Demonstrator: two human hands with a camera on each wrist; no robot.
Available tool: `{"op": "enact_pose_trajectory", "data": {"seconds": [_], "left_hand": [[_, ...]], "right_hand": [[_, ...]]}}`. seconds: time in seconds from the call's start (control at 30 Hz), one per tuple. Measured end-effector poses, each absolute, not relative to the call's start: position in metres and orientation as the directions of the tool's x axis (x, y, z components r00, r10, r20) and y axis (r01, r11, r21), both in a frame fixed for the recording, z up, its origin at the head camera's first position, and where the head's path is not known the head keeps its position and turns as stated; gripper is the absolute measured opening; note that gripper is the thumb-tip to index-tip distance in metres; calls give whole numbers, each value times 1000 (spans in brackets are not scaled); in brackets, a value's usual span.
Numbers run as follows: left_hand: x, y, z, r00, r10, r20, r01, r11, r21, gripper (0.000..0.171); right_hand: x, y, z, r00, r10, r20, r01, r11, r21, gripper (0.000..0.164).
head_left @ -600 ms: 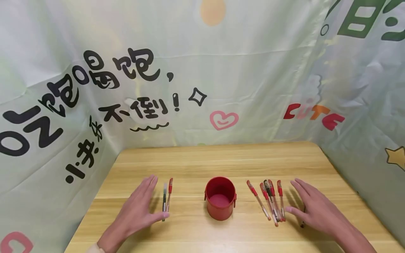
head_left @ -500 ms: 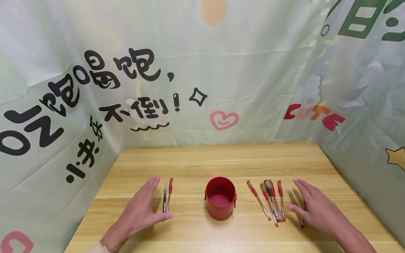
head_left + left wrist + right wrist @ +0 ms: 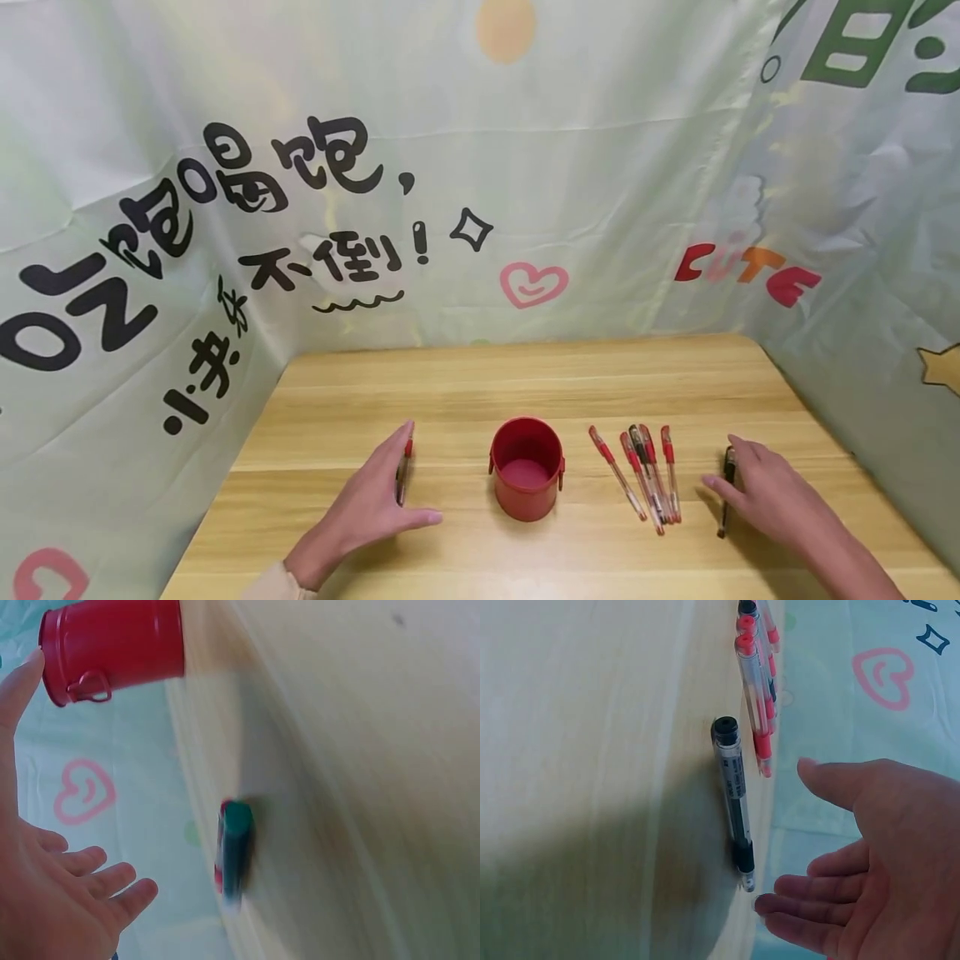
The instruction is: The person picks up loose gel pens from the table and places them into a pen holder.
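Plainly both hands were open, gripping nothing. The left hand (image 3: 375, 504) lay flat, lower left of the frame, over two pens (image 3: 402, 483) beside the red cup (image 3: 527, 468). The right hand (image 3: 772, 500), lower right, hovered at a black pen (image 3: 725, 492). Round pens roll, I judged; a flat-fingered nudge could send one skidding, or into the red pens (image 3: 645, 479) nearby.

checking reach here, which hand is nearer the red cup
Left. The left hand lies flat on the table just to the left of the red cup, its thumb pointing toward it. The right hand sits farther off, beyond the row of pens.
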State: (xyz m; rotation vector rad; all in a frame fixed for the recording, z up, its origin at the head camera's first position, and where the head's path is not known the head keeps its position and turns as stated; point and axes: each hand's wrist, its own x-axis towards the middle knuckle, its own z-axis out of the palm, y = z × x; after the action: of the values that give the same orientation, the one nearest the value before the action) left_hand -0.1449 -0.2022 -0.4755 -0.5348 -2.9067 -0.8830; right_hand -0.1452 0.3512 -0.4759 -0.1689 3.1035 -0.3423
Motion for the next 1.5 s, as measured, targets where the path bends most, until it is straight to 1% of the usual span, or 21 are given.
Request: {"op": "enact_pose_trajectory", "data": {"seconds": [0.1, 0.17, 0.27, 0.4, 0.57, 0.67, 0.8, 0.87, 1.1, 1.33, 1.5], "left_hand": [[-146, -191, -477, -948, 302, 104, 302, 741, 599, 131], [-147, -183, -478, -947, 308, 92, 293, 707, 644, 131], [-149, -172, -480, -945, 311, 102, 290, 652, 701, 129], [-151, -159, -479, -935, 331, 132, 307, 563, 768, 124], [-155, -145, -480, -916, 361, 177, 349, 494, 797, 120], [-158, -137, -482, -909, 373, 188, 360, 470, 806, 117], [-161, -127, -483, -899, 400, 181, 361, 438, 824, 115], [-162, -123, -484, -893, 413, 181, 362, 416, 834, 115], [-167, -111, -488, -888, 435, 150, 325, 362, 873, 112], [-170, -106, -488, -887, 442, 136, 291, 306, 906, 111], [-171, -101, -488, -885, 452, 112, 258, 274, 927, 112]], "right_hand": [[-148, 355, -479, -996, -79, -36, -69, 973, -219, 93], [-149, 356, -480, -997, -62, -48, -50, 973, -223, 90], [-152, 357, -480, -997, -44, -71, -25, 968, -251, 73], [-157, 360, -479, -992, -4, -124, 33, 955, -295, 61], [-162, 365, -478, -985, 25, -170, 78, 946, -315, 66], [-163, 366, -480, -983, 35, -182, 94, 941, -326, 62], [-163, 364, -483, -985, 55, -160, 109, 932, -345, 52], [-164, 362, -485, -987, 66, -148, 115, 928, -354, 51], [-166, 360, -485, -988, 82, -135, 123, 932, -340, 52], [-168, 362, -486, -987, 88, -132, 129, 932, -339, 49], [-169, 363, -487, -983, 99, -157, 150, 923, -355, 51]]}}
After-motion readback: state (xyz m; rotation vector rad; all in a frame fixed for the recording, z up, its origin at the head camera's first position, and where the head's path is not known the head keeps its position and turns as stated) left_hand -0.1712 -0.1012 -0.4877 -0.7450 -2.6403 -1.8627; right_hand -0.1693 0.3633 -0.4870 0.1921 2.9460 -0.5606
